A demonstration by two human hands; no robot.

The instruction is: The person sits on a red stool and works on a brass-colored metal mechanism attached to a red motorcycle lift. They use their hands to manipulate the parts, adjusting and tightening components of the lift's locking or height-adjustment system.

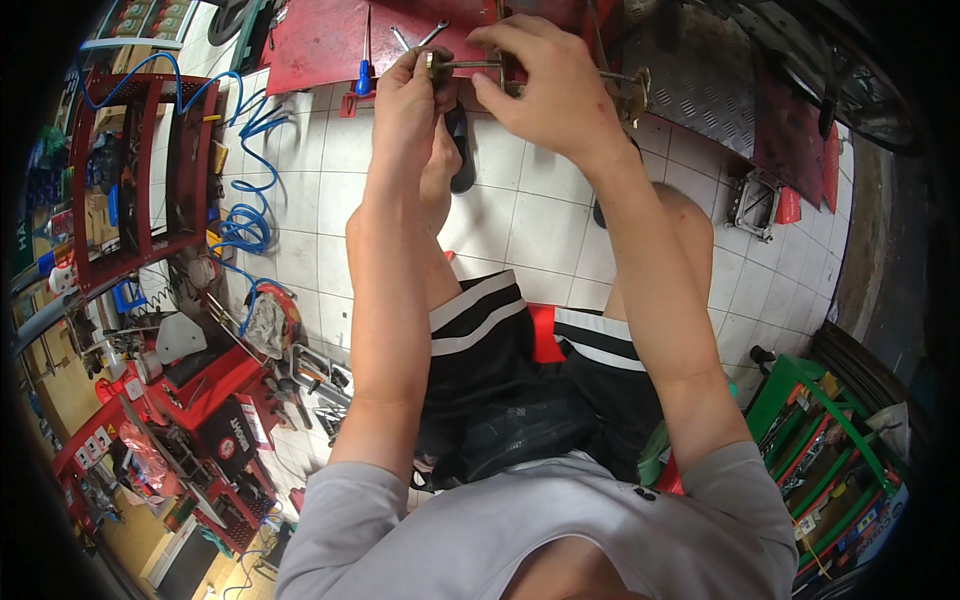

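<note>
A thin metal rod with yellowish metal fittings runs left to right in front of me, over the edge of a red metal platform. My left hand pinches the round, brass-coloured end piece of the rod. Around the rod's middle curls my right hand, thumb below and fingers above, at a flat collar. Its palm side is partly hidden. Beyond the right hand, a larger round metal plate shows near the rod's other side. On the platform lie a blue-handled screwdriver and a wrench.
A red tool rack and a coiled blue air hose stand at the left. Lower left is a red tool cart. A green rack stands at the right, below a metal bracket on the tiled floor.
</note>
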